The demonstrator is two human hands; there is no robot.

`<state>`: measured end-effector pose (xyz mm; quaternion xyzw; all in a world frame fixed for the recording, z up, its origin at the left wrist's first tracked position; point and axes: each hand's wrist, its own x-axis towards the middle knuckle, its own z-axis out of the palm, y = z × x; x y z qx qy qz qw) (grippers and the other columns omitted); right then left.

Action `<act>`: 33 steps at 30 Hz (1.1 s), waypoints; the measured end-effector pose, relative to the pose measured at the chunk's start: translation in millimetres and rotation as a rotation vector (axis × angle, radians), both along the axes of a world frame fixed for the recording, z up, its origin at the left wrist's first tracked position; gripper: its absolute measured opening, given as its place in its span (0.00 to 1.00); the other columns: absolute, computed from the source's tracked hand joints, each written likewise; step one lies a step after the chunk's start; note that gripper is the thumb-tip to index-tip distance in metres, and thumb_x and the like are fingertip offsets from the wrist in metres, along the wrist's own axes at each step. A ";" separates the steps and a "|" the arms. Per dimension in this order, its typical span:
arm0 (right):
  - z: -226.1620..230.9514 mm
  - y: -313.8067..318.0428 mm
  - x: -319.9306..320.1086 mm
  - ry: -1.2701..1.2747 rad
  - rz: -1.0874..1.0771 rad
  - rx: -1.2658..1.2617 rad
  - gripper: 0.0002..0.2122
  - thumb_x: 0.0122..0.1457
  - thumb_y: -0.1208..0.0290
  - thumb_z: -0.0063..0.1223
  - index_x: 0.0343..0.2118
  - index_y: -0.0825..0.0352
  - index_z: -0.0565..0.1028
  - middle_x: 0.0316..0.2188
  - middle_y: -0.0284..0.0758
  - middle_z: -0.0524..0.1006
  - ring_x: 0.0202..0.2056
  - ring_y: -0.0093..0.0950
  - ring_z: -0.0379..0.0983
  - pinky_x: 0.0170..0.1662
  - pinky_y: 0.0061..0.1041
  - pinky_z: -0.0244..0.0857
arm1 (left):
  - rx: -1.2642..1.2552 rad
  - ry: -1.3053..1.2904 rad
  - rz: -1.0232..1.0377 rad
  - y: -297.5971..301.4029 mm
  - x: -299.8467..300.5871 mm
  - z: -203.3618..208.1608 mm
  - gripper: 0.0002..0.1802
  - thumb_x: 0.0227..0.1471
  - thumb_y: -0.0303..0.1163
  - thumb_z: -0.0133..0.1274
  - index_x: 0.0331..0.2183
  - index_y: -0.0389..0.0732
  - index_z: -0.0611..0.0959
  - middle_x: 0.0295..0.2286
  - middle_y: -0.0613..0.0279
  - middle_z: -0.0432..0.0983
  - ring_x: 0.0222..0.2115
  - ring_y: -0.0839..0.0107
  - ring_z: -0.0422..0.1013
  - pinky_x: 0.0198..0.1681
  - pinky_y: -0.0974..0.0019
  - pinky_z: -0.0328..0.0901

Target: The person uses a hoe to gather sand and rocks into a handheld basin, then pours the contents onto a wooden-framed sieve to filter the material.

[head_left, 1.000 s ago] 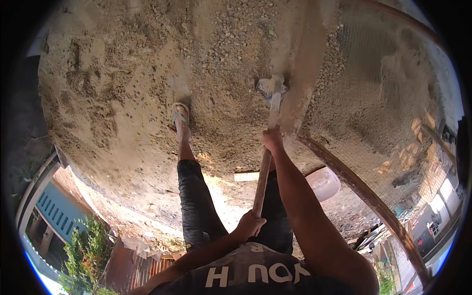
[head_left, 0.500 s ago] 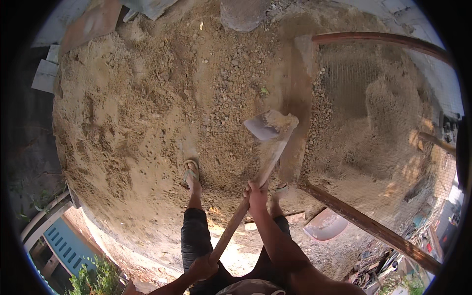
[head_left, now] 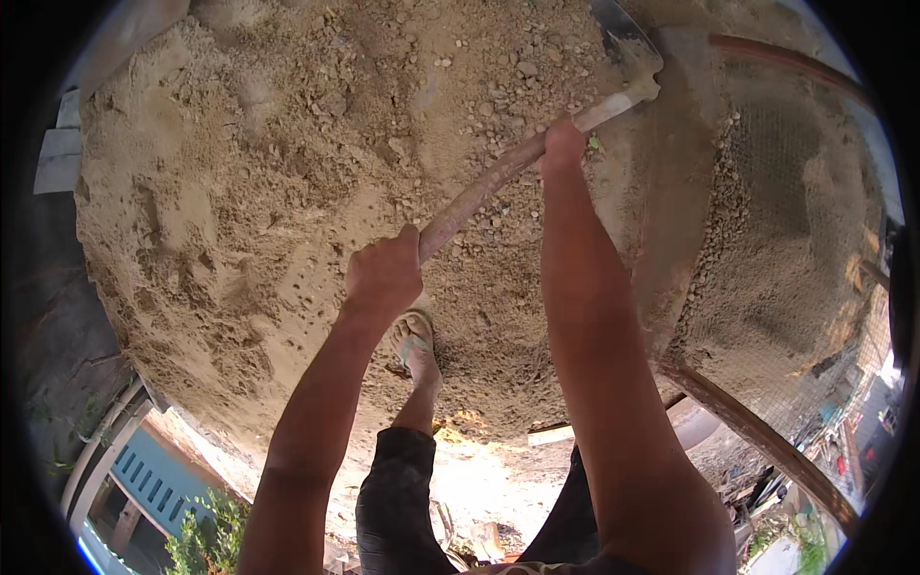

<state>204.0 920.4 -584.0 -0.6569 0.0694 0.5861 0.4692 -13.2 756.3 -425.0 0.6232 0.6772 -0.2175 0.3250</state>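
Hoe blade (head_left: 632, 56) has swung outward from foot (head_left: 414, 335). Left hand (head_left: 385, 272) grips handle (head_left: 484, 192) nearer foot, right hand (head_left: 563, 146) farther, likely for leverage.

Left hand (head_left: 385, 273): one
Right hand (head_left: 563, 149): one, for two hands in all
Hoe (head_left: 489, 189): one, with one handle and one blade (head_left: 632, 56)
Sandalled foot (head_left: 414, 335): one in view
Dark trouser legs (head_left: 395, 503): two
Long brown rails (head_left: 762, 446): two, one lower right, one upper right
Mesh sheet (head_left: 781, 206): one
Green leaf (head_left: 594, 144): one
Pale flat pieces (head_left: 57, 161): two, at the left rim
Blue slotted panel (head_left: 158, 487): one
Short wood strip (head_left: 549, 436): one
Pebbles (head_left: 489, 110): many, too small to count
Scrap pile (head_left: 757, 489): one, too jumbled for a piece-by-piece tally
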 end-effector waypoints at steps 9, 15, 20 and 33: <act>42.3 -201.5 40.6 0.024 0.389 -0.122 0.07 0.59 0.68 0.48 0.34 0.62 0.62 0.19 0.29 0.63 0.17 0.23 0.62 0.20 0.30 0.61 | -0.282 -0.085 0.451 -263.9 134.5 49.2 0.19 0.44 0.35 0.60 0.37 0.43 0.69 0.28 0.48 0.79 0.30 0.49 0.77 0.34 0.49 0.70; 35.1 -262.8 59.5 -0.029 0.358 -0.119 0.07 0.54 0.75 0.50 0.33 0.63 0.64 0.18 0.30 0.65 0.15 0.23 0.62 0.17 0.28 0.59 | -0.232 -0.159 0.604 -357.3 176.6 -9.9 0.18 0.44 0.36 0.59 0.37 0.44 0.71 0.23 0.52 0.76 0.24 0.50 0.75 0.28 0.49 0.68; -13.4 -122.4 37.5 -0.042 0.236 0.138 0.06 0.54 0.76 0.49 0.24 0.65 0.64 0.17 0.31 0.64 0.14 0.23 0.60 0.17 0.29 0.59 | 0.035 -0.079 0.482 -224.5 124.5 -157.8 0.20 0.44 0.37 0.59 0.40 0.44 0.72 0.26 0.48 0.78 0.29 0.48 0.76 0.32 0.48 0.69; -4.0 -98.8 49.9 -0.523 0.912 -0.129 0.24 0.51 0.72 0.53 0.46 0.85 0.64 0.35 0.58 0.75 0.37 0.46 0.77 0.35 0.39 0.73 | -0.243 -0.311 0.807 -212.8 206.6 -10.6 0.19 0.45 0.35 0.52 0.39 0.36 0.72 0.30 0.38 0.76 0.35 0.40 0.73 0.41 0.46 0.68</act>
